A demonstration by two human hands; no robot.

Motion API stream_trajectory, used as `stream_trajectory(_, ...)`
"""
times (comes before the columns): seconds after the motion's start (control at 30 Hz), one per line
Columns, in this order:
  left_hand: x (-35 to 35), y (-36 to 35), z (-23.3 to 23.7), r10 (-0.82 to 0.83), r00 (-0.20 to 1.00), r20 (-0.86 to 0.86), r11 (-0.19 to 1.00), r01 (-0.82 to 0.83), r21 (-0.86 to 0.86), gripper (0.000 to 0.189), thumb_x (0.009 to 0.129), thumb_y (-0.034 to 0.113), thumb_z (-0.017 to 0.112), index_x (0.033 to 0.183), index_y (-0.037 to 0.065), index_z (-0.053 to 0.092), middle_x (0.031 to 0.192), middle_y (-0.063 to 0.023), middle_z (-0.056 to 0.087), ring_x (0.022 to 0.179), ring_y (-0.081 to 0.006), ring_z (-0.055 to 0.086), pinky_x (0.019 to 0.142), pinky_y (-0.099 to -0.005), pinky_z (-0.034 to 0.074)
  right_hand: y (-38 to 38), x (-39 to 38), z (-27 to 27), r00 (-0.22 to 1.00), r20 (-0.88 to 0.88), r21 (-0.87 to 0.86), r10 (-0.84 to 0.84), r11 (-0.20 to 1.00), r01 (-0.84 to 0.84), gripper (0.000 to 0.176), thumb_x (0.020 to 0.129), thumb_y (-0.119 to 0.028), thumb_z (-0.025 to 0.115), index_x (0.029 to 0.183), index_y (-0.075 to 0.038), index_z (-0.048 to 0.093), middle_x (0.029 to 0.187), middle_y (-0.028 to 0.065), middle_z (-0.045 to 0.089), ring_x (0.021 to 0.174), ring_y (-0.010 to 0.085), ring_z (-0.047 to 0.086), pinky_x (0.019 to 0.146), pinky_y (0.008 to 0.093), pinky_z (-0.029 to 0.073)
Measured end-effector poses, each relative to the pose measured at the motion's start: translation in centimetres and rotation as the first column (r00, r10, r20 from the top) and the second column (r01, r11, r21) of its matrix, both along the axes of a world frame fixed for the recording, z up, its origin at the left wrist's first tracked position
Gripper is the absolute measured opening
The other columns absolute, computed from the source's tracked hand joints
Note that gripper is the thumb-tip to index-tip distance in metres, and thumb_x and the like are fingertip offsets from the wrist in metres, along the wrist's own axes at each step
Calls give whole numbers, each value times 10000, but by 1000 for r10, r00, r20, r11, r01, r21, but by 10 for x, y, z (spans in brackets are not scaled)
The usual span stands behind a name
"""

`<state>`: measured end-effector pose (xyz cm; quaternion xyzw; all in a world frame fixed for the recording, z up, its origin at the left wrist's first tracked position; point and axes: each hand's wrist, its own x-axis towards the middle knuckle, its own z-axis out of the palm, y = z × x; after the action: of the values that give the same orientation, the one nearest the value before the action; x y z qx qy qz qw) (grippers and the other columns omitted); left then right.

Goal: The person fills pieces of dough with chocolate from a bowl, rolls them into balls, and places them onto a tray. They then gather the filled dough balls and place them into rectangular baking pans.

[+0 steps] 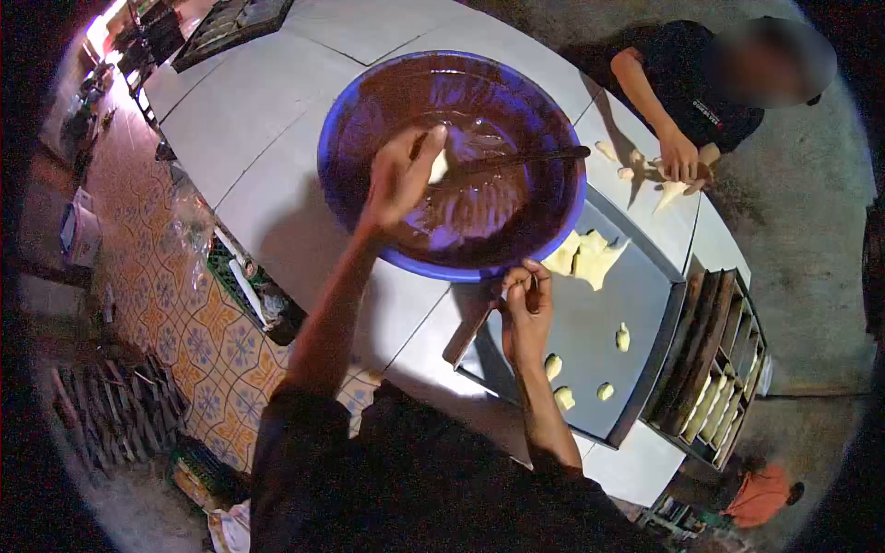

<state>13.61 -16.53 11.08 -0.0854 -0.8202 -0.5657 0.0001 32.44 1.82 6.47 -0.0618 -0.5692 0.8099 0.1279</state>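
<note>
My left hand is over the large blue basin, its fingers curled around a small pale piece of dough. A brown, glossy spread coats the inside of the basin. A long dark-handled tool lies across it, its handle end on the right rim. My right hand is just below the basin's near rim, above the edge of a grey metal tray. Its fingertips are pinched together; I cannot tell what is in them. Flat yellowish dough pieces and several small filled-looking lumps lie on the tray.
Across the white tiled table, a co-worker's hand handles pale dough strips. Dark slotted pans holding dough rolls stand beyond the tray. Another dark pan is at the far left. A crate stands below the table's left edge.
</note>
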Motion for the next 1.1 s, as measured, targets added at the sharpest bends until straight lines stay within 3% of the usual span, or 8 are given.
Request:
stream_trajectory(0.1, -69, -2, -48, -31, 978, 207, 684, 172, -709, 605, 942, 544, 437, 1256, 36, 539, 1208, -245, 590, 1118, -388, 574, 993, -445, 445, -11, -10, 0, 990, -100, 354, -97, 927, 126, 459, 855, -47, 673, 1236, -63, 418, 927, 11, 485, 835, 93, 469, 739, 232, 444)
stream_trajectory(0.17, -80, -14, -93, -490, 869, -65, 657, 319, -683, 570, 954, 507, 441, 1310, 68, 513, 1288, -214, 551, 1202, -340, 518, 1051, -428, 392, -10, -14, -2, 993, -115, 173, -23, 984, 43, 490, 840, -23, 672, 1248, -57, 403, 937, 21, 489, 836, 92, 464, 751, 217, 420)
stream_trajectory(0.37, -71, -10, -120, -489, 831, 265, 848, 524, -78, 496, 977, 437, 455, 1297, 65, 525, 1296, -168, 559, 1207, -256, 515, 1057, -410, 386, 0, -17, 4, 998, -4, 227, 70, 972, -68, 436, 846, -41, 675, 1242, -43, 492, 990, 15, 554, 782, 56, 468, 674, 191, 395)
stream_trajectory(0.6, 90, -4, -1, -525, 846, -96, 497, 213, -841, 465, 959, 468, 431, 1071, 66, 635, 896, -228, 664, 724, -400, 647, 646, -443, 525, 11, 23, -10, 989, 35, -193, 142, 972, -133, 470, 953, -139, 569, 1381, -3, 429, 1025, 87, 585, 869, 154, 573, 731, 269, 493)
stream_trajectory(0.67, 119, 0, 17, -190, 981, 41, 926, 194, -323, 600, 965, 537, 396, 1023, -6, 644, 816, -238, 665, 680, -364, 651, 618, -439, 512, 0, 37, -13, 982, 78, -315, 172, 939, -140, 473, 961, -151, 557, 1375, 29, 415, 1018, 89, 593, 847, 154, 574, 745, 273, 496)
stream_trajectory(0.77, 160, 4, 1, -572, 605, 553, 586, -170, 792, 776, 959, 634, 292, 1188, -58, 559, 1061, -234, 633, 933, -271, 641, 858, -402, 491, -15, 51, -21, 914, 281, -606, 294, 793, -69, 375, 981, -142, 515, 1288, 73, 486, 993, 117, 610, 812, 154, 599, 757, 264, 499)
stream_trajectory(0.93, 224, 30, -17, -191, 768, 611, 686, -341, 643, 372, 948, 194, 549, 1271, 10, 531, 1157, -88, 603, 1063, -174, 563, 915, -332, 457, -19, 72, -13, 940, 340, 45, 23, 998, -40, 194, 889, -87, 638, 1064, -5, 660, 983, 84, 599, 830, 154, 547, 707, 272, 463)
stream_trajectory(1.1, 244, 33, -17, -213, 953, 215, 942, 141, 306, 373, 922, 12, 539, 1284, -71, 511, 1057, -126, 615, 980, -182, 593, 873, -298, 478, -3, 94, 3, 992, -70, 812, 105, 584, -5, 301, 785, -37, 694, 1086, -52, 680, 1065, 127, 569, 965, 247, 538, 840, 322, 442)
